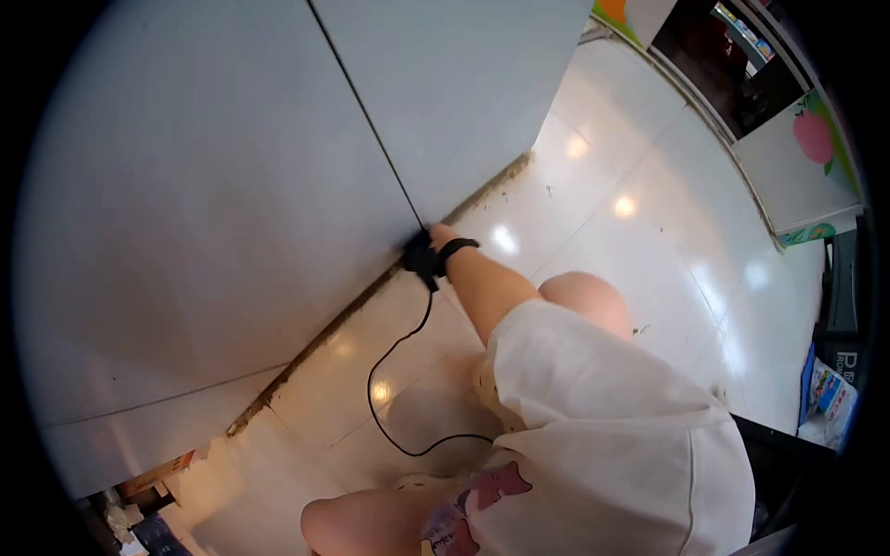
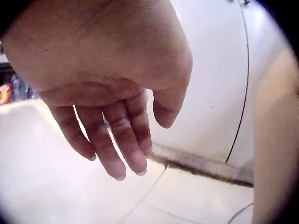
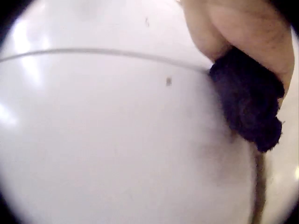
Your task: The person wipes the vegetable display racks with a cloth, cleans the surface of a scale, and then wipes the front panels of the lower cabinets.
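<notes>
A dark navy cloth is bunched in my right hand, which grips it against the white panel. In the head view the right hand is low on the panel, by a dark vertical seam, with the cloth close to the bottom edge. My left hand hangs with loosely bent, slightly spread fingers and holds nothing; tiled floor lies below it in the left wrist view. In the head view that hand is hidden.
Grime runs along the panel's bottom edge, above glossy floor tiles. A black cable loops down from the right wrist strap. My bent knees are close by. Boxes and a bag stand at the far right.
</notes>
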`<move>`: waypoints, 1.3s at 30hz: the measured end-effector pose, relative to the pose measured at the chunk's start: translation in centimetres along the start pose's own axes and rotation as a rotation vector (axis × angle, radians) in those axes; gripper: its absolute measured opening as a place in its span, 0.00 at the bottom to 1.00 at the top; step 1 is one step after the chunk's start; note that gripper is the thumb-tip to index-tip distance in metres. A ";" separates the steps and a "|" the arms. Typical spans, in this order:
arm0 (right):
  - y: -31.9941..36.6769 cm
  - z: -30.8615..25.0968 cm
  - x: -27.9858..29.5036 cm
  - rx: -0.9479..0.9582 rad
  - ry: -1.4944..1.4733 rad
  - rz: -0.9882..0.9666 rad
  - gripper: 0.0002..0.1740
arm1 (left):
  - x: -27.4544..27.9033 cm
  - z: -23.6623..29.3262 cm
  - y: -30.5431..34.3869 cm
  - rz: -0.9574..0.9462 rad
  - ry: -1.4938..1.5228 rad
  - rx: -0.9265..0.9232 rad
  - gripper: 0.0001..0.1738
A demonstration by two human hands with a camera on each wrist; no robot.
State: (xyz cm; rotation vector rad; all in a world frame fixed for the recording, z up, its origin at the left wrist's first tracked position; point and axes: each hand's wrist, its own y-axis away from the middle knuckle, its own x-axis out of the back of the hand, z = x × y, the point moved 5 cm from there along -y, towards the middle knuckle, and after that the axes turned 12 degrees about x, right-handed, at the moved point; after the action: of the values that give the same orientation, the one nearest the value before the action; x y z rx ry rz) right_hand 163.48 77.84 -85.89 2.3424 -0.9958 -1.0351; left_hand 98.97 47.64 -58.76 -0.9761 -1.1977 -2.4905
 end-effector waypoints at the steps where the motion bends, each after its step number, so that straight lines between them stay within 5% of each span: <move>1: -0.9 -2.0 1.6 -0.014 -0.085 0.076 0.14 | 2.6 1.2 0.2 0.019 -0.013 -0.043 0.09; 4: -4.2 -7.3 5.8 0.033 -0.071 0.144 0.14 | 9.0 6.2 1.2 0.095 -0.145 -0.156 0.09; 7: -7.9 -11.7 9.7 0.081 -0.046 0.177 0.14 | 7.3 18.3 5.3 0.283 -0.564 -0.210 0.12; 14: -18.2 -19.1 19.6 0.172 0.127 0.165 0.17 | 4.7 24.4 2.1 0.104 -0.721 -0.424 0.14; 15: -23.0 -18.8 22.6 0.319 0.445 0.113 0.13 | 4.4 24.6 1.3 0.068 -0.725 -0.416 0.14; 19: -26.6 -17.9 25.7 0.579 0.762 0.240 0.12 | 1.4 25.5 0.9 0.027 -0.902 -0.405 0.14; 22: -13.0 -20.6 19.0 0.429 -0.088 0.572 0.16 | 1.0 23.6 0.7 0.007 -0.934 -0.495 0.14; 24: -6.9 -22.5 13.8 0.563 -0.107 0.659 0.30 | 1.8 22.1 0.3 0.004 -0.946 -0.414 0.13; 26: -7.3 -22.9 12.7 0.747 0.109 0.534 0.45 | 3.2 19.9 -0.8 -0.007 -0.950 -0.433 0.13; 29: -4.8 -21.1 11.5 0.708 0.407 0.677 0.45 | 5.9 16.2 -6.3 0.060 -0.821 -0.487 0.17; 32: -0.5 -17.9 8.0 0.743 0.366 0.535 0.45 | 6.6 14.7 -8.8 0.022 -0.687 -0.372 0.13; 39: 7.9 -4.1 0.5 0.697 0.354 0.350 0.44 | 0.3 19.6 -5.9 0.011 -0.932 -0.548 0.10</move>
State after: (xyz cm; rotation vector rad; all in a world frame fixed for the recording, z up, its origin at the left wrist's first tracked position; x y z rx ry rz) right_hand 163.28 72.41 -78.76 2.5757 -1.7265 -0.1220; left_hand 105.35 66.30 -53.39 -2.4375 -0.6117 -2.4178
